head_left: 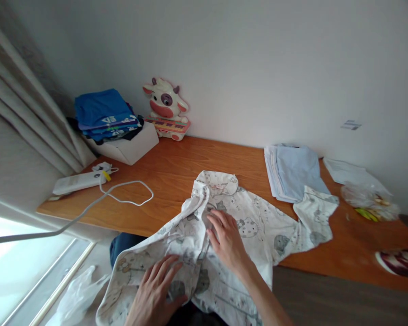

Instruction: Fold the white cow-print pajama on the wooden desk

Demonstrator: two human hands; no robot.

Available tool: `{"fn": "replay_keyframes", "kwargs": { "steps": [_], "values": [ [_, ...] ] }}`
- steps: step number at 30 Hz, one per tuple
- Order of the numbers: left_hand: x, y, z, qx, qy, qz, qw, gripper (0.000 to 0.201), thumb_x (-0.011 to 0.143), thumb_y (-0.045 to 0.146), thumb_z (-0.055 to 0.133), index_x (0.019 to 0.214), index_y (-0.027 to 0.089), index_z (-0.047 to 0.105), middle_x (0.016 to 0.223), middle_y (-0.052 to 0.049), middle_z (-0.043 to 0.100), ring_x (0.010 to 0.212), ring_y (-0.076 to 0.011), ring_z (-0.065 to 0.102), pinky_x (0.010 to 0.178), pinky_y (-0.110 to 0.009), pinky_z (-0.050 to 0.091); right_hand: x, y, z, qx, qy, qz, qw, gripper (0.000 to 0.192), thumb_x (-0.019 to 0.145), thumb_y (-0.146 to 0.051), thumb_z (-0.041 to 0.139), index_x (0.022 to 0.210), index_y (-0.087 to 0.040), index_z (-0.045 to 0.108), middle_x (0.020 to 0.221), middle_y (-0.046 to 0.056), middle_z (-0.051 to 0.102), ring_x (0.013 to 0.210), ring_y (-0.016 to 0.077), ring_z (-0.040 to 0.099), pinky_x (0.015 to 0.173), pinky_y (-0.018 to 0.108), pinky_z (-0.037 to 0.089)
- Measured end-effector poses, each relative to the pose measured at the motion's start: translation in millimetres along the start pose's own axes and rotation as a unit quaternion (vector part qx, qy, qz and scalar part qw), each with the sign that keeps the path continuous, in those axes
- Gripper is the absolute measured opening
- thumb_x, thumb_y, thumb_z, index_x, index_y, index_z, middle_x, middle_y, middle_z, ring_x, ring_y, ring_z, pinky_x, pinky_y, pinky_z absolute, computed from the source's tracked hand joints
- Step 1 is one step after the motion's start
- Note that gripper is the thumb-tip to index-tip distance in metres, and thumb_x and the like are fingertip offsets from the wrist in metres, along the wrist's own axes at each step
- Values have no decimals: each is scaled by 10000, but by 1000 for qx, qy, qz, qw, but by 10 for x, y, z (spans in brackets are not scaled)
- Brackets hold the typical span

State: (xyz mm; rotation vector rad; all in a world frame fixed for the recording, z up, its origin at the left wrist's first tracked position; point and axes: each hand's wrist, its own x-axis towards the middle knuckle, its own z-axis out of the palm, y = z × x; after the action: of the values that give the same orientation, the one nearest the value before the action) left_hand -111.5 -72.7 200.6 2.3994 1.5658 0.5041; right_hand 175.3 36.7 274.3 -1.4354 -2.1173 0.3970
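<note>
A white long-sleeved shirt (248, 226) with a grey animal print and a collar lies spread over the front of the table, its lower part hanging off the edge toward me. One sleeve stretches right, bent up at the cuff; the left side is folded inward along the button front. My right hand (226, 237) rests on the shirt's middle beside the front placket, fingers apart. Lower down, my left hand (159, 287) lies on the left part of the shirt with its fingers spread. Neither hand grips the cloth.
On the wooden table (177, 163) are a white box (132, 145) bearing folded blue clothes (104, 108), a cow toy piano (166, 108), a power strip (80, 181) with a white cable (129, 183), folded light-blue cloth (294, 170), and a clear plastic bag (370, 199). A dark red patterned object (401, 261) sits front right.
</note>
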Motion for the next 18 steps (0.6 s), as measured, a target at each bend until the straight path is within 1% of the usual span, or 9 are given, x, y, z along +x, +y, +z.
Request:
{"fn": "replay_keyframes", "kwargs": {
  "steps": [1,3,5,7,10,12,15,16,18],
  "values": [
    [-96,-31,19,6,-11,6,1000,668,778,239,872,1411,339,685,1533,-68,682,1373,-386,638,1100,-513,558,22,41,94,-17,2,2,1000,439,1098,-275,534,1534,-252,577,1571,128,606,1473,327,538,1258,570,415],
    [-203,-74,-5,-13,-34,17,999,585,766,88,787,1295,332,731,1445,-42,738,1318,-343,680,1093,-472,567,30,155,273,-54,5,5,999,504,1120,-284,480,1620,-220,485,1670,142,519,1563,329,458,1300,600,361],
    [-180,-50,-139,-71,-62,15,995,412,842,26,677,1134,306,750,1231,-28,803,1144,-265,745,999,-379,596,10,264,405,-94,4,5,996,570,1133,-306,448,1690,-201,387,1767,142,388,1639,346,352,1326,641,302],
    [-43,59,-364,-148,-86,-3,985,291,936,66,626,1090,286,738,1117,-32,796,1021,-217,756,906,-312,601,-18,343,459,-131,-3,7,991,620,1137,-343,446,1729,-205,321,1821,126,273,1676,363,273,1337,667,259],
    [283,285,-727,-260,-98,-6,961,154,984,218,698,1116,285,743,1124,-33,781,1022,-206,753,911,-282,589,-49,430,405,-171,-18,15,985,605,1133,-353,449,1722,-248,360,1838,94,213,1685,358,255,1346,665,232],
    [518,390,-888,-323,-119,7,939,91,1006,323,717,1073,278,760,1099,-27,782,1015,-199,750,923,-271,574,-61,489,328,-187,-25,15,982,593,1123,-347,466,1707,-268,399,1834,81,223,1687,350,255,1351,652,225],
    [796,421,-951,-350,-179,10,919,209,1057,378,657,936,256,776,1029,-19,783,943,-176,738,889,-256,547,-75,567,232,-195,-32,9,980,609,1111,-345,478,1711,-281,395,1822,73,264,1684,331,270,1355,628,229],
    [847,401,-937,-343,-189,10,920,237,1060,382,650,913,252,783,1029,-24,786,936,-178,735,890,-261,541,-78,582,212,-196,-34,8,980,611,1109,-345,477,1712,-283,394,1821,71,269,1685,327,269,1356,624,228],
    [862,330,-889,-336,-183,6,924,233,1054,385,656,934,247,801,1076,-46,795,980,-197,734,939,-288,540,-83,588,187,-197,-40,11,980,606,1108,-343,474,1706,-277,404,1820,71,272,1689,319,257,1361,617,219]
  ]
}}
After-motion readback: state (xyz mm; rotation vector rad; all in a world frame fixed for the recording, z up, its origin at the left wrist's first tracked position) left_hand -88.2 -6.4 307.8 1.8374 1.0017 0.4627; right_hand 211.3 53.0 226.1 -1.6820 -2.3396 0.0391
